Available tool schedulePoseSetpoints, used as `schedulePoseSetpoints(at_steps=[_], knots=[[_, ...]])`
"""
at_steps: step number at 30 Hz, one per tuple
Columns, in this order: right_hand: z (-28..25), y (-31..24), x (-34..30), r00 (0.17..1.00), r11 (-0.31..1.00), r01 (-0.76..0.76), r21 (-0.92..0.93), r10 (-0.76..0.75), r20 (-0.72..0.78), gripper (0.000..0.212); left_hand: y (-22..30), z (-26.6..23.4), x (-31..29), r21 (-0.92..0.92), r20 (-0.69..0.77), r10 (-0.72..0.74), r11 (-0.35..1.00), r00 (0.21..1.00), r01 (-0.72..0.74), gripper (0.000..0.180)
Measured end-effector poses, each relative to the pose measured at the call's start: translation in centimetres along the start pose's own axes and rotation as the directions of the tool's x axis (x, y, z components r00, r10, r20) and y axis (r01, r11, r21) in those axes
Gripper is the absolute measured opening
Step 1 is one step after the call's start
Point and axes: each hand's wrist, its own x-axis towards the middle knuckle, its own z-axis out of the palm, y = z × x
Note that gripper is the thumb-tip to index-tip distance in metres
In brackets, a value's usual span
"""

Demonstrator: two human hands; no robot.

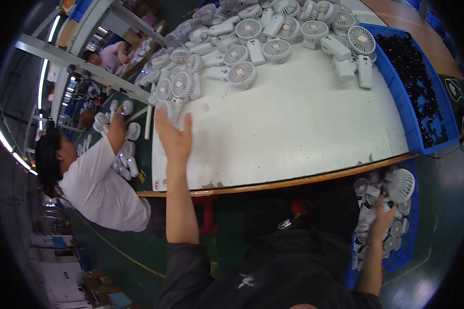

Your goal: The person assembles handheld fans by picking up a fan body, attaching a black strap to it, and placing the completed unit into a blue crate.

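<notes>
My left hand is over the left part of the white tabletop, thumb apart from the fingers. Its fingertips are close to a white handheld fan at the near left end of the pile; whether they touch it I cannot tell. My right hand is low on the right, above a blue bin full of white fans. Its fingers are closed around the handle of another handheld fan, whose round grille points up and to the right. The palm hides part of that handle.
Many white fans lie heaped across the table's far side. A blue tray of small black parts stands on the right edge. At left, a co-worker in a white shirt handles fans; a metal frame rises beyond. Another person sits farther back.
</notes>
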Motion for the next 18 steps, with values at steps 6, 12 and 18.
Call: schedulePoseSetpoints(at_steps=[6, 12, 18], knots=[[-9.2, 27.8, 3.0, 0.913, 0.836, -0.396, -0.378, 0.404, -0.062, 0.056, -8.8, -0.2, 0.5, 0.064, 0.196, -0.327, 0.945, 0.924, 0.321, 0.073], [-10.2, 34.8, 0.8, 0.941, 0.753, -0.292, -0.589, 0.336, -0.037, 0.049, -6.8, -0.9, 0.5, -0.218, 0.254, -0.318, 0.901, 0.913, 0.374, 0.056], [1.7, 0.4, 0.1, 0.946, 0.974, -0.129, 0.189, 0.064, 0.316, 0.030, 6.7, -2.1, -7.8, -0.719, 0.625, -0.286, 0.150, 0.726, 0.678, 0.051]])
